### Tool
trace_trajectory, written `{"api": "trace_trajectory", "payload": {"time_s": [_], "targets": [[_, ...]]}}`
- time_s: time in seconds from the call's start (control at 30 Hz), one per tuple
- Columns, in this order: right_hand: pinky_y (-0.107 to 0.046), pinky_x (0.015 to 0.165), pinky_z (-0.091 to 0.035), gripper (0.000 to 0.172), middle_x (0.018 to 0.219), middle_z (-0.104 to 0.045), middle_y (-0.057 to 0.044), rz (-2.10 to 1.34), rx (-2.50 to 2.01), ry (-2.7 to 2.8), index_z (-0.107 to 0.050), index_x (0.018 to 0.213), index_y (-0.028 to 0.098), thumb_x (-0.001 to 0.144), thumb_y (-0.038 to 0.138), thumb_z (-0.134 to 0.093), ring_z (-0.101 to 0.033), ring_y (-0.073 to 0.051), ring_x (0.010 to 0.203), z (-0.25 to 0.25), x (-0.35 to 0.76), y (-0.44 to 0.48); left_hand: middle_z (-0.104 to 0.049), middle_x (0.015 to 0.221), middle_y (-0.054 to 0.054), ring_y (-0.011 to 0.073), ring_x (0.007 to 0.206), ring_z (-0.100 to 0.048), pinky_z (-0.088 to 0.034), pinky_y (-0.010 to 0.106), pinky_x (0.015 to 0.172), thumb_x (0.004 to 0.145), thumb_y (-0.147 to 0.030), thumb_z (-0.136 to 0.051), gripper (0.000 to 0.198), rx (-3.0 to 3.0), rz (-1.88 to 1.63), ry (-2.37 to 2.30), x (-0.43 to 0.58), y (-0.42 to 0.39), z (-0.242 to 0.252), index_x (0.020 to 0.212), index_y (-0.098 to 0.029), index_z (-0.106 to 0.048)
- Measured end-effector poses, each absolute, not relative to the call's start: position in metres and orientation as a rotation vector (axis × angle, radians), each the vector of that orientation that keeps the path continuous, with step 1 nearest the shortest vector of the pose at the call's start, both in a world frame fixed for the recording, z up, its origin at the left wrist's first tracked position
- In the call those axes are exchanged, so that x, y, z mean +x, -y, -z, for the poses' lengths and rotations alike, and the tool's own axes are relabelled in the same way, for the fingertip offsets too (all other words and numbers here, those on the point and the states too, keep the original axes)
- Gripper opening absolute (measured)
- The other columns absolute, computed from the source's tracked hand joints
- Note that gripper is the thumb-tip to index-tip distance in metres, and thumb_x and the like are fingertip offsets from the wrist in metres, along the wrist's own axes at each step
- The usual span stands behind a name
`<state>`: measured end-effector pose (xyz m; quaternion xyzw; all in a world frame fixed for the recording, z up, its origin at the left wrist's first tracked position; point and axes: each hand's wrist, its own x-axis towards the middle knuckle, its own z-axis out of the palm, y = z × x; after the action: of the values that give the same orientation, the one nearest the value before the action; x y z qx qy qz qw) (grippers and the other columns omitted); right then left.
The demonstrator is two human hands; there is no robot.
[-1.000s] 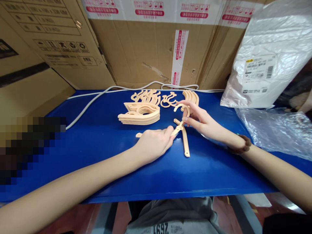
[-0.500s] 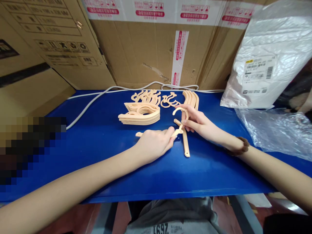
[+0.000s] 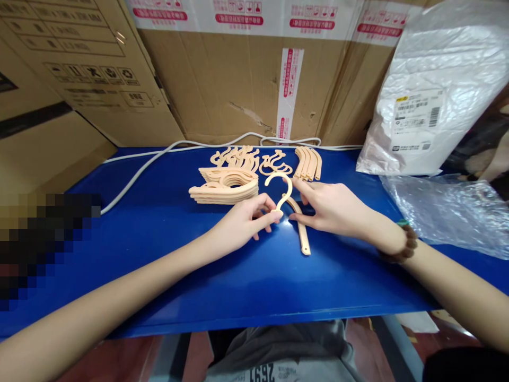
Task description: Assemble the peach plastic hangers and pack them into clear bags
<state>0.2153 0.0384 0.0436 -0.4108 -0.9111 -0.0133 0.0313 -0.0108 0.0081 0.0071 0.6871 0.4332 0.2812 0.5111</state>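
Taking the raised hook as the clock's centre and the far side as twelve, a stack of pale, wood-coloured, curved hanger frames (image 3: 225,193) lies near nine o'clock. Between ten and eleven, just behind it, is a jumbled pile of slim hook pieces (image 3: 240,159) in the same colour.

At eight, the left hand (image 3: 238,224) has thumb and forefinger pinching the base of a pale, wood-coloured, question-mark-shaped hook (image 3: 289,188), which stands with its open curve toward nine; the other fingers are loosely curled. A few loose hooks (image 3: 274,162) lie at twelve.

At five, a narrow, slightly bowed, wood-coloured strip with a hole at its near end (image 3: 303,233) lies on the glossy blue tabletop (image 3: 222,286). Between one and two sits a row of curved wood-coloured strips (image 3: 308,163).

At three, the right hand (image 3: 338,208) has thumb and forefinger spread around the bowed strip's upper part; whether they touch it or the hook, I cannot tell.

The step in hand appears to be positioning the hook beside that strip. The next move seems to call for a steady left pinch and careful right-finger placement, with the hook's base unobstructed.
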Motion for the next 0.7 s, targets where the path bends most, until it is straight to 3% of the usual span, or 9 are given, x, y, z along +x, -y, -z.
{"api": "trace_trajectory", "payload": {"time_s": [0.1, 0.2, 0.37, 0.7], "targets": [[-0.028, 0.057, -0.033, 0.03, 0.092, -0.07, -0.01, 0.027, -1.298, 2.869, -0.052, 0.114, 0.016, 0.087, 0.026, -0.057, -0.063, -0.021, 0.073, -0.046, 0.217, -0.036, -0.071, 0.089, 0.006, 0.0129, 0.072, -0.066, -0.05, 0.02, 0.055, 0.087, -0.038, -0.062, 0.023, 1.486, -0.662, -1.024, -0.009, -0.011, -0.005, 0.087, -0.016, -0.056], [-0.028, 0.062, -0.037, 0.024, 0.097, -0.068, -0.011, -0.052, -1.282, 2.889, -0.056, 0.107, 0.014, 0.083, 0.016, -0.055, -0.062, -0.02, 0.076, -0.046, 0.22, -0.039, -0.073, 0.092, 0.007, 0.0126, 0.073, -0.068, -0.053, 0.021, 0.058, 0.085, -0.03, -0.063, 0.017, 1.376, -0.659, -1.01, -0.008, -0.013, -0.006, 0.084, -0.014, -0.056], [-0.027, 0.064, -0.039, 0.017, 0.092, -0.062, -0.008, -0.282, -1.219, 2.87, -0.063, 0.097, 0.013, 0.084, 0.013, -0.052, -0.057, -0.015, 0.071, -0.048, 0.223, -0.045, -0.072, 0.093, 0.007, 0.0108, 0.068, -0.066, -0.052, 0.019, 0.053, 0.086, -0.027, -0.062, 0.014, 1.33, -0.679, -0.977, -0.009, -0.015, -0.006, 0.087, -0.015, -0.055], [-0.025, 0.06, -0.038, 0.007, 0.079, -0.061, -0.003, -0.643, -1.022, 2.747, -0.058, 0.085, 0.017, 0.085, 0.015, -0.051, -0.052, -0.013, 0.064, -0.055, 0.223, -0.045, -0.069, 0.094, 0.006, 0.0109, 0.068, -0.065, -0.053, 0.019, 0.052, 0.084, -0.027, -0.064, 0.017, 1.347, -0.658, -0.992, -0.009, -0.016, -0.008, 0.092, -0.015, -0.054]]}}
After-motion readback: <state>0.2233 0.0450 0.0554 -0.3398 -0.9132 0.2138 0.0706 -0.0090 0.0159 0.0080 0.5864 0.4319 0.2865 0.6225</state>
